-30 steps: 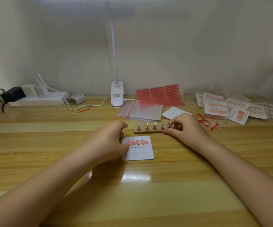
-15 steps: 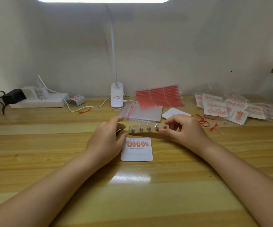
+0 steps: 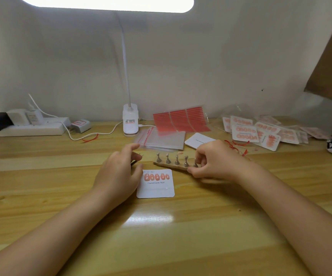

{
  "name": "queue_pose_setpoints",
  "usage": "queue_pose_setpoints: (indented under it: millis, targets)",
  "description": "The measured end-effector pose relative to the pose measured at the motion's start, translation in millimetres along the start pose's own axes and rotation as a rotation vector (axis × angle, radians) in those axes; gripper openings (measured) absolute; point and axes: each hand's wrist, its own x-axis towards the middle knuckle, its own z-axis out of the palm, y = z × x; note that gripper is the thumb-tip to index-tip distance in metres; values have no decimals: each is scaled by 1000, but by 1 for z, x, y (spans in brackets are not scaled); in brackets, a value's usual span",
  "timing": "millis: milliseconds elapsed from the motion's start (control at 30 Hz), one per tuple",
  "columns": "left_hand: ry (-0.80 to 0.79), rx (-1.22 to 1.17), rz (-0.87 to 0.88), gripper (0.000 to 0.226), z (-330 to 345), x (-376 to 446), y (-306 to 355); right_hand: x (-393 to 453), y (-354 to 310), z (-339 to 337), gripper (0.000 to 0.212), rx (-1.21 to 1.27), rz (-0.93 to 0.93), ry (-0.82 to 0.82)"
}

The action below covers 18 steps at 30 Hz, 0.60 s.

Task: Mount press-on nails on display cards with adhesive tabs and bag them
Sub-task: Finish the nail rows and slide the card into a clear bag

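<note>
So the display card is lying flat on the table, dead centre between both arms. It's white with rounded corners, has a row of five peachy-pink nails stuck along the top and "Handmade Nail" printed under them. The lower half is bare.

Just behind the card is a little wooden nail stand with five metal pegs sticking up. The right hand has its fingers curled round the right end of it, pinching it, and that end looks lifted a bit so the strip sits tilted. One peg looks like it has a small pink nail on top, but it's too tiny to be sure.

The left hand sits right beside the card's left edge, fingers loosely curled around a thin dark tool, probably tweezers, with the tip poking out toward the stand.

Further back: a stack of clear zip bags, red adhesive tab sheets, a blank card, and on the right a pile of finished bagged cards plus some red peel strips. Clip lamp in the middle at the back, power strip off to the left.
</note>
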Motion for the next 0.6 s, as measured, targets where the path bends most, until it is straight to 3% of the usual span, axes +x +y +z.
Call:
queue_pose_setpoints:
  millis: [267, 600]
  targets:
    - [-5, 13, 31, 48, 0, -2, 4, -55, 50, -51, 28, 35, 202, 245]
    - [-19, 20, 43, 49, 0, -6, 6, -111, 126, -63, 32, -279, 597, 242]
